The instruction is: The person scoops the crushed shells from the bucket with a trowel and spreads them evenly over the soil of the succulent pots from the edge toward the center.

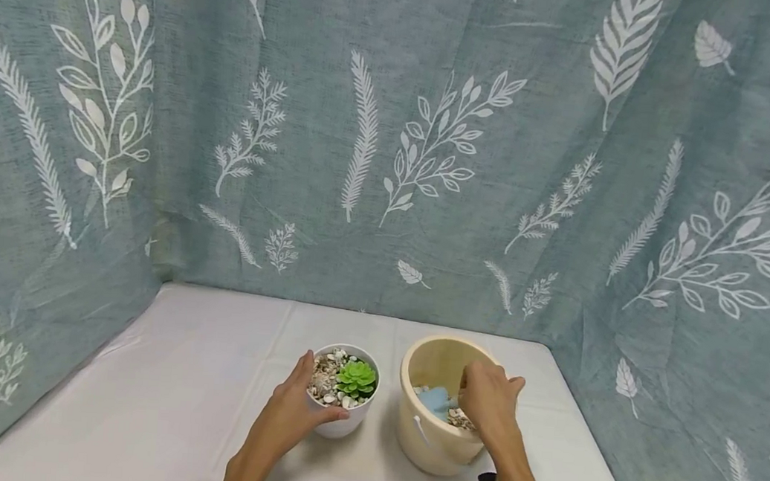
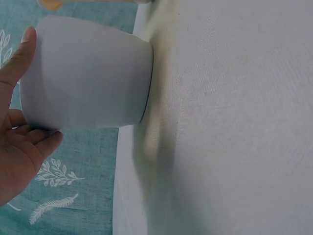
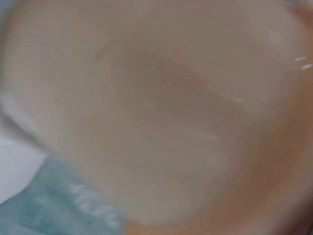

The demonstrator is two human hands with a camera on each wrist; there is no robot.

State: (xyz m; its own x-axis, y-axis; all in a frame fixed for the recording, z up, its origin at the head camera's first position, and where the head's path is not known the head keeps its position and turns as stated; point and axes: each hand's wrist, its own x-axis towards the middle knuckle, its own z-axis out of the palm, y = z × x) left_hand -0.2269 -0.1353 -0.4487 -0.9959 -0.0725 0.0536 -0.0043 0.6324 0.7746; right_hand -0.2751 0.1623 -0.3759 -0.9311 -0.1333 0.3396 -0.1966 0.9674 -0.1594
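Observation:
A white flower pot stands on the table, holding pebbles and a green succulent. My left hand grips the pot near its rim, thumb on one side and fingers on the other; the left wrist view shows the pot's plain wall from the side. To the right is a cream bucket with more pebbles inside. Reaching over its rim, my right hand holds a light blue scoop, whose handle is mostly hidden by the fingers. The right wrist view is blurred, mostly bucket wall.
A white cloth covers the table. Behind it and at both sides hangs a teal curtain with white leaf prints. The bucket's thin white handle lies against its front wall.

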